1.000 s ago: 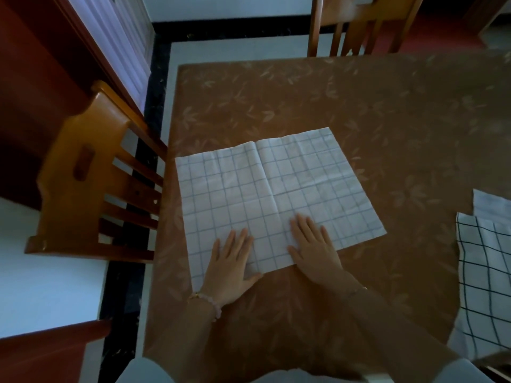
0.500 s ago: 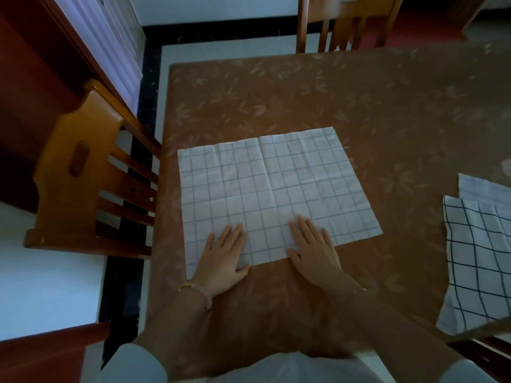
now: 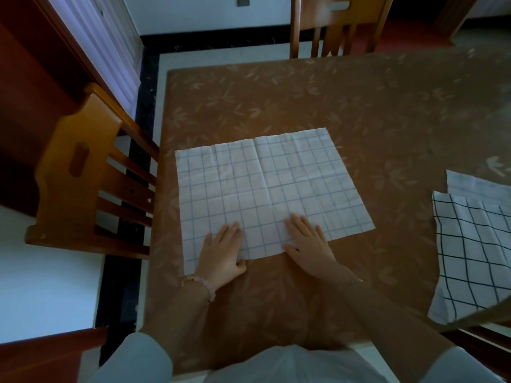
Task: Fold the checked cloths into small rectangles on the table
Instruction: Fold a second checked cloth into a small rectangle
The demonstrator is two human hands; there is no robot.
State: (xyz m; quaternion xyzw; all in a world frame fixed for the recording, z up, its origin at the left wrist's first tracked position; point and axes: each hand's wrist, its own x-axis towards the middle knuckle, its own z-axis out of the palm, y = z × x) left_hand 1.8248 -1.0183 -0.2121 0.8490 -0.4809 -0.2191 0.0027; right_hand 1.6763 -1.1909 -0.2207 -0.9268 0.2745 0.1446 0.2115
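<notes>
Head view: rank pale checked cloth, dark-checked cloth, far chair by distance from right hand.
1. Pale checked cloth: under the right hand.
2. Dark-checked cloth: to its right.
3. Far chair: beyond the table.

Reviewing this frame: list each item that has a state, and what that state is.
Pale checked cloth: spread flat, unfolded, crease lines showing.
Left hand: open, flat on the cloth's near edge.
Right hand: open, flat on the near edge.
Dark-lined cloth: lying at the right, overlapping a second pale cloth.
</notes>
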